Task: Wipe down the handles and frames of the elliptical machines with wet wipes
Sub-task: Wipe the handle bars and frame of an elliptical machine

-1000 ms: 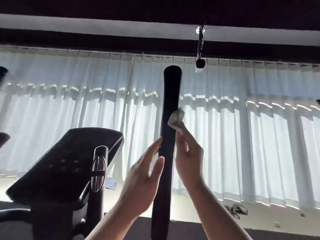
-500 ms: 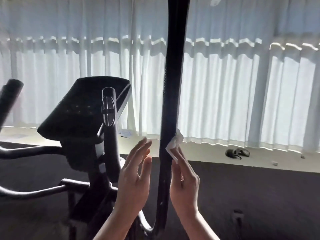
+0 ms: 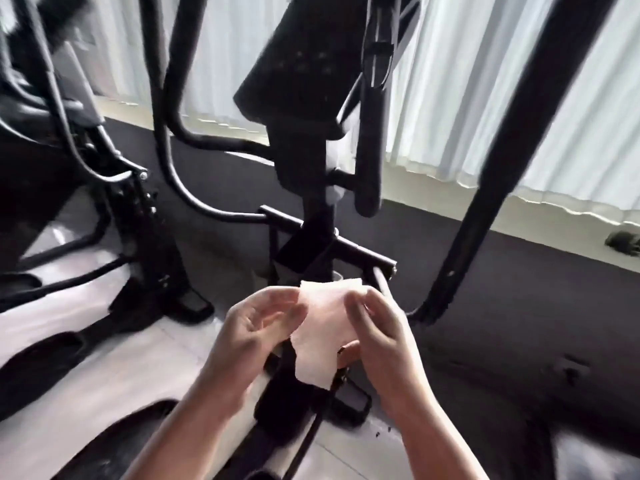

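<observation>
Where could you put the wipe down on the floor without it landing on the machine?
There is bare pale floor left of the hands, between the dark pedal and the centre post base. The dark mat right of the long handle is bare too. Under the wipe it is crowded with frame bars.

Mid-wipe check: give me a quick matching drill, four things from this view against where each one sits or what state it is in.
Things:
1. wipe
2. console
3. curtain
4. right handle bar

Places or states:
A. white, hanging behind the machine
B. held between both hands
C. dark panel, top centre
D. black, slanting down the right side

Pairs: 1-B, 2-C, 3-A, 4-D
</observation>
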A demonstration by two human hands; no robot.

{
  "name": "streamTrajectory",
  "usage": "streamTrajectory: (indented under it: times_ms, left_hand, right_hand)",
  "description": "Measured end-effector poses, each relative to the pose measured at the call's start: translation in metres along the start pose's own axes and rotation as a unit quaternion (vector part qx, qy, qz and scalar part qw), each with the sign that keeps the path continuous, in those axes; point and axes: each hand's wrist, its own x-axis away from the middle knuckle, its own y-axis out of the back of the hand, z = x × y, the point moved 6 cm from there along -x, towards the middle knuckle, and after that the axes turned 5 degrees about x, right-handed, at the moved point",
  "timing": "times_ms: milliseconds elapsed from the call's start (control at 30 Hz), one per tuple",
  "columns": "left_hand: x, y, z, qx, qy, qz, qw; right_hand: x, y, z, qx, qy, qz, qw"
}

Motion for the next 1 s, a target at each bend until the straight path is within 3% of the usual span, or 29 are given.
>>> streamTrajectory:
  times_ms: [167,300,500,733,867,1000]
  left_hand:
    - [0.03,0.059,0.009,-0.03,0.043,-0.106,0.993]
    - [0.035,0.084,0.019,-0.014,0.042,-0.167,0.985]
    - [0.031,0.091,0.033,0.006,0.097,-0.101,0.99]
    - [0.07,0.125,0.053,0.027,0.136,-0.185,0.973]
    - [0.144,0.139,0.074,0.018,0.149,-0.306,0.94]
    - [0.227,0.164,0.069,0.002,0.143,-0.451,0.881]
  right_hand:
    - [0.01,-0.069,-0.028,0.046,-0.045,0.093,0.994]
    - [0.009,-0.092,-0.037,0.066,-0.046,0.103,0.991]
    - [0.002,-0.099,-0.047,0.076,-0.086,0.134,0.984]
    - [0.018,-0.111,-0.077,0.051,-0.146,0.11,0.982]
    - [0.055,-0.147,-0.099,0.062,-0.135,0.221,0.964]
    - [0.106,-0.208,-0.093,0.043,-0.112,0.395,0.911]
